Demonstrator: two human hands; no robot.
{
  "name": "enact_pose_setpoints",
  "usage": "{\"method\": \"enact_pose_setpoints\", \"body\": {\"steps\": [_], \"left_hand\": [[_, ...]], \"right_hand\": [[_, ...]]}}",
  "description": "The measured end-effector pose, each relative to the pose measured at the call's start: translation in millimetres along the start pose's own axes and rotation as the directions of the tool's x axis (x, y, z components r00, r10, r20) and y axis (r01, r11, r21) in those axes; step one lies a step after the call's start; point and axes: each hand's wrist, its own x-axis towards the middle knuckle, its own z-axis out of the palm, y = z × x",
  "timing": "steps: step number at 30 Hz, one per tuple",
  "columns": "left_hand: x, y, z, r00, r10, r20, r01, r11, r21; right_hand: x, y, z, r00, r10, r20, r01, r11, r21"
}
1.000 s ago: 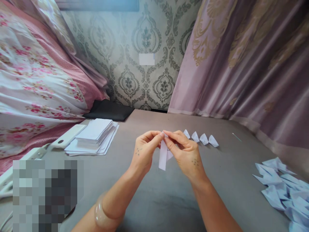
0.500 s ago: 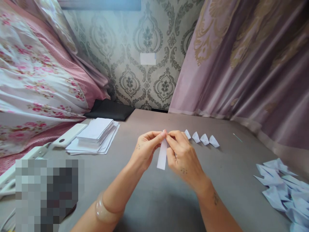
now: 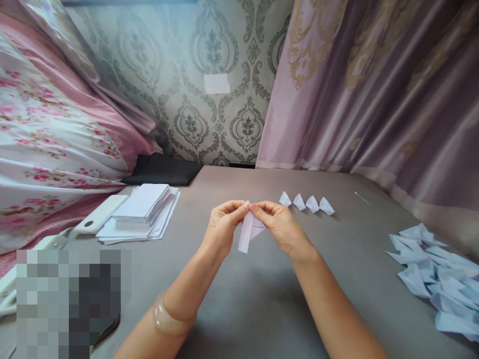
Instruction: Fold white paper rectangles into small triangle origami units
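Observation:
Between both hands, above the middle of the table, is a strip of folded white paper (image 3: 245, 233). My left hand (image 3: 225, 224) pinches its upper end between thumb and fingers. My right hand (image 3: 279, 222) grips the same paper near the top from the other side, thumb toward me. A slanted flap of the paper shows below the right thumb, and the strip's long end hangs down toward me. Just beyond my right hand, several small folded paper pieces (image 3: 312, 204) stand in a row.
A stack of white paper sheets (image 3: 140, 204) lies at the left, beside a white power strip (image 3: 101, 213). Behind it is a black folder-like item (image 3: 162, 169). A heap of folded white papers (image 3: 430, 274) lies at the right edge. Curtains hang at both sides.
My right hand has turned, bringing its thumb onto the front of the paper. A slanted flap now shows beside the strip. The view has shifted slightly.

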Motion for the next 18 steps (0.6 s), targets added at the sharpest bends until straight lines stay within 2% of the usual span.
{"method": "enact_pose_setpoints", "body": {"steps": [5,8,11,13,15,16,18], "left_hand": [[16.1,-15.9,-10.1,0.99,-0.136,-0.048,0.136,0.991,-0.008],[25.5,-26.6,-17.1,0.983,-0.168,-0.08,0.17,0.985,0.022],[32.5,-36.2,-25.3,0.982,-0.185,-0.046,0.189,0.975,0.116],[35.5,-41.3,-30.8,0.994,-0.112,-0.003,0.11,0.967,0.229],[37.2,-44.6,-35.1,0.995,0.067,0.074,-0.09,0.924,0.371],[37.5,-45.5,-36.4,0.977,0.168,0.134,-0.211,0.876,0.433],[37.3,-45.9,-37.4,0.908,0.311,0.281,-0.416,0.751,0.512]], "right_hand": [[15.6,23.0,-9.3,0.99,0.141,0.025,-0.142,0.984,0.104],[22.1,34.6,-12.5,0.972,0.226,0.06,-0.234,0.955,0.181],[27.7,44.2,-16.9,0.95,0.305,0.071,-0.313,0.919,0.239],[31.8,49.1,-21.3,0.937,0.345,0.059,-0.348,0.9,0.263],[35.8,52.0,-26.7,0.932,0.363,0.022,-0.354,0.893,0.279],[37.4,52.7,-29.3,0.93,0.368,-0.004,-0.352,0.892,0.285],[39.5,52.9,-33.7,0.929,0.366,-0.058,-0.336,0.898,0.284]]}}
